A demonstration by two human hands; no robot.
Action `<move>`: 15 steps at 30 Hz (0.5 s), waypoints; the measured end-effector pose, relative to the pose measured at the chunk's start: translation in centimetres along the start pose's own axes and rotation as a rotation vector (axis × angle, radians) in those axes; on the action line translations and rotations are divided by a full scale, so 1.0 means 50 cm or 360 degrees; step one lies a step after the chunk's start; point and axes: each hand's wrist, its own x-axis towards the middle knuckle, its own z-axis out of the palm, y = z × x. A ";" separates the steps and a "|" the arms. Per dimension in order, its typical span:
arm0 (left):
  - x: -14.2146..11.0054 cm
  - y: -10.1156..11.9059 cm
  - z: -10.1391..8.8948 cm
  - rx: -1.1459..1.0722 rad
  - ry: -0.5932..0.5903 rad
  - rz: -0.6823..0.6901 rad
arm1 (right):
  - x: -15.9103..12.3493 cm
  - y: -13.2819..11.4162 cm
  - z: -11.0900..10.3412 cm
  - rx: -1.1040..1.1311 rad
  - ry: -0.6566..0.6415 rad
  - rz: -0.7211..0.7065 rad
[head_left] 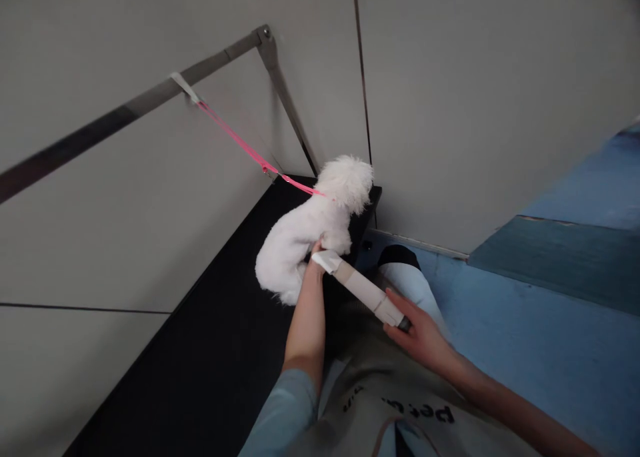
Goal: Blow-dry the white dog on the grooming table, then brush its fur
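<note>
A white, close-clipped dog point(300, 234) with a fluffy head is on a black table point(220, 357), facing away to the right. My left hand point(318, 249) reaches to its underside beside the fluffy front leg; its fingers are mostly hidden there. In my right hand point(420, 334) is a long white tool point(367, 290) with a beige band and a dark near end. My fingers close round that near end. The tool's broad white tip lies over my left wrist in this view, close to the dog's front leg. Its exact kind is unclear.
A pink leash point(245, 147) runs from the dog's neck to a metal bar point(150, 104) above the table. The bar joins a slanting post point(287, 104) at the back. Grey wall panels point(475, 97) stand behind. Blue floor point(525, 337) extends to the right.
</note>
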 end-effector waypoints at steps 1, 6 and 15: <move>0.006 -0.002 0.004 -0.0025 0.0013 0.0037 | 0.009 -0.005 -0.001 0.0082 0.0005 0.0051; 0.027 -0.013 0.005 -0.0008 0.0071 -0.0029 | 0.046 -0.010 -0.005 0.0402 -0.0109 0.0246; 0.039 0.008 -0.016 0.0083 0.0022 -0.0114 | 0.035 0.003 0.000 0.0614 -0.0005 0.0368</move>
